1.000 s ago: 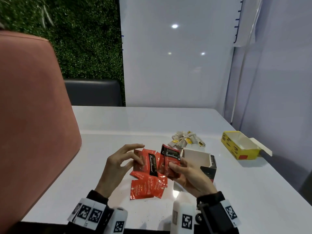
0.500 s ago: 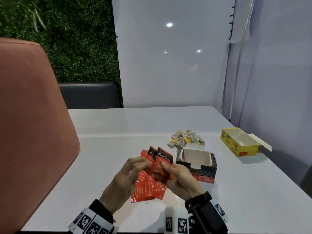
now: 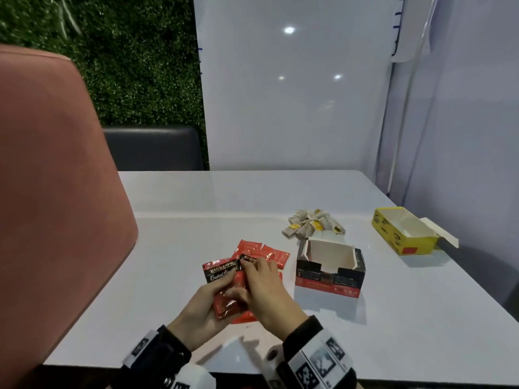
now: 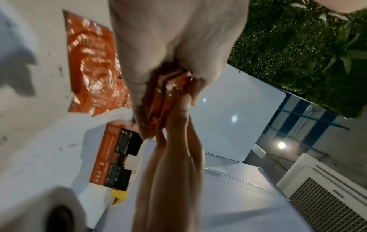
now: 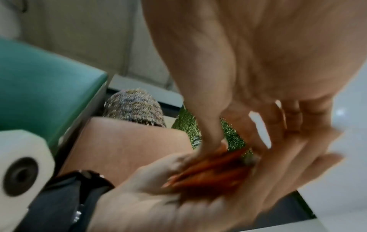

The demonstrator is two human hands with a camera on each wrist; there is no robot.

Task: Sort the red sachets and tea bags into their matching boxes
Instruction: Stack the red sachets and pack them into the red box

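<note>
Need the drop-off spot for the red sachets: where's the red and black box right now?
In the head view the red and black box stands open on the table, just right of the right hand, with the tea bag pile right behind it.

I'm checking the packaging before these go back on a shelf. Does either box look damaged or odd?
The red and black box looks roughly torn open: its top edge is jagged, with a ragged notch in the front wall. The yellow box looks intact, its end flap hanging open. Both look empty from the head view.

Left hand and right hand meet at centre, fingers curled, jointly pinching red sachets; wrists angled inward.
</note>
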